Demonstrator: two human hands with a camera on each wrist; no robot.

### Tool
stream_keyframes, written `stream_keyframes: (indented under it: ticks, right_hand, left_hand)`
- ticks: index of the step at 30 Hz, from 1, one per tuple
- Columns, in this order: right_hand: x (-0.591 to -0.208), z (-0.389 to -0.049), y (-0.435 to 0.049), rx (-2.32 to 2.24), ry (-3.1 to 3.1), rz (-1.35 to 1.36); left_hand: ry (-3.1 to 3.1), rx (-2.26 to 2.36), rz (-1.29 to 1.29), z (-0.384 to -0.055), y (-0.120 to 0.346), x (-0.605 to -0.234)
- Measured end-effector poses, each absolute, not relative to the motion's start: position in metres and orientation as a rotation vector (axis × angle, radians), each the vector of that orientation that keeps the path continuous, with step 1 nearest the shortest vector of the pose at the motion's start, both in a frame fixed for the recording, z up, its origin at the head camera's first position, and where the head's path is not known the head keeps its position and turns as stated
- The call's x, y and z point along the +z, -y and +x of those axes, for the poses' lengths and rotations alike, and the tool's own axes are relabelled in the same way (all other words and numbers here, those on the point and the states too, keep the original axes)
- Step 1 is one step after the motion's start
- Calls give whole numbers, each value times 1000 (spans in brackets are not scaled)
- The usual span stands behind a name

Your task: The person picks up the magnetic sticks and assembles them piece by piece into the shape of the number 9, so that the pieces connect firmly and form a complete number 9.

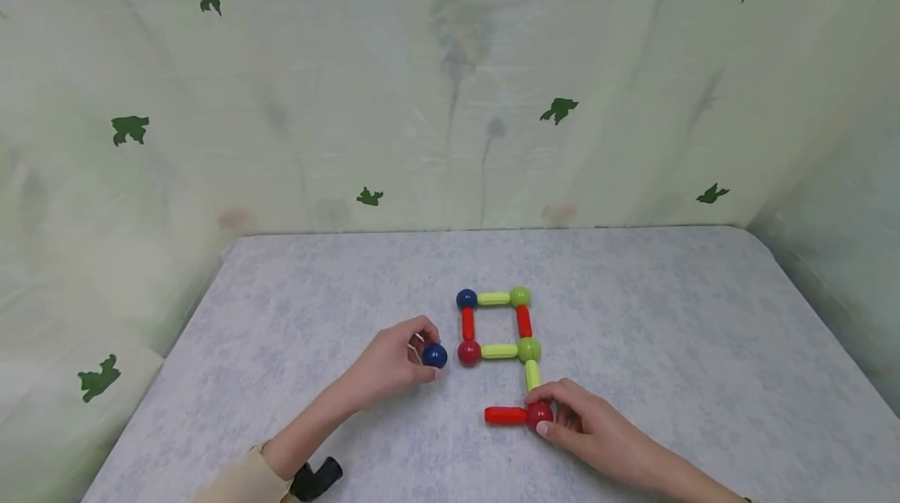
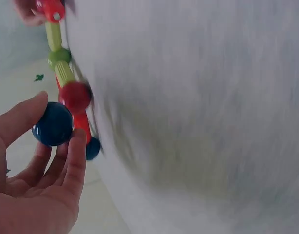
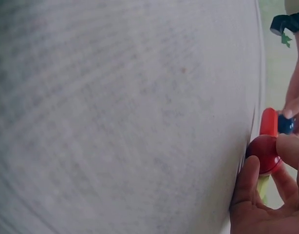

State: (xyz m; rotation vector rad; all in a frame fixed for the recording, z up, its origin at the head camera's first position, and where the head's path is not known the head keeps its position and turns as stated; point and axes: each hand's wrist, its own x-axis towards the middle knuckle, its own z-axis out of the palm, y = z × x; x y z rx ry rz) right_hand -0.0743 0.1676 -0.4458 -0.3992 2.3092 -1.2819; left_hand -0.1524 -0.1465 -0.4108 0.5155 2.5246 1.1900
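Note:
Between thumb and fingers my left hand [image 1: 394, 358] pinches a dark blue ball [image 1: 435, 355], left of a figure made of balls and rods. My right hand [image 1: 587, 425] grips a red ball [image 1: 540, 415] at the figure's near end. From that ball a red rod [image 1: 505, 415] points left, its other end free, and a yellow-green rod [image 1: 532, 375] runs back to a green ball [image 1: 529, 349]. Behind lies a square with another red ball [image 1: 469, 352], a blue ball [image 1: 467, 299] and a second green ball [image 1: 520, 297] at its other corners, joined by red and yellow-green rods.
A pale grey cloth covers the table [image 1: 668, 315]. Behind it hangs a light curtain [image 1: 394, 97] with green leaf and bird shapes. A black strap device [image 1: 316, 479] sits at the left wrist, beside a beige sleeve [image 1: 246, 479].

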Motion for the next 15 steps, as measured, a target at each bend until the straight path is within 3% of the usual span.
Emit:
stream_keyframes:
  ticks: [15]
  right_hand:
    - [-448,-75,-168,-1294,-2306,-388]
  left_hand:
    - [-2166,1223,586,-118,128,-433]
